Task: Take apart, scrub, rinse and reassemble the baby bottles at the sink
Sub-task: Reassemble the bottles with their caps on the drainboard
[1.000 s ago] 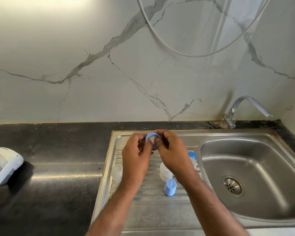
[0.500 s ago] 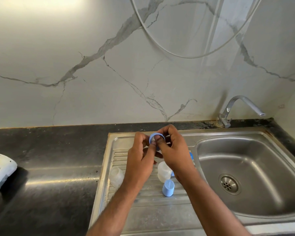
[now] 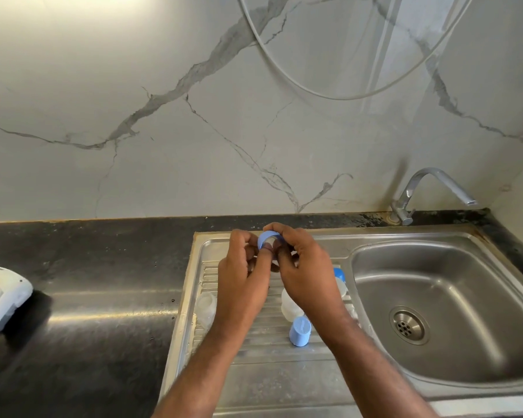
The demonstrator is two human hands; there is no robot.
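Observation:
Both hands meet over the steel drainboard (image 3: 254, 375) and hold a small blue bottle ring (image 3: 266, 238). My right hand (image 3: 305, 267) grips the ring from the right. My left hand (image 3: 242, 276) pinches at it with a finger pushed into its opening, where something pale shows. Below the hands a blue cap (image 3: 299, 330) stands on the drainboard. A clear bottle (image 3: 289, 306) lies behind the cap, partly hidden by my right wrist. Another clear bottle (image 3: 206, 309) lies at the drainboard's left edge. A blue-topped part (image 3: 340, 274) peeks out right of my right hand.
The sink basin (image 3: 435, 297) with its drain (image 3: 408, 325) lies to the right, under a chrome tap (image 3: 426, 188). Dark countertop (image 3: 88, 297) stretches left, with a white appliance (image 3: 3, 297) at the left edge. A marble wall rises behind.
The hands stayed together on the blue ring, shifting slightly. The left finger has pushed further into the ring's opening.

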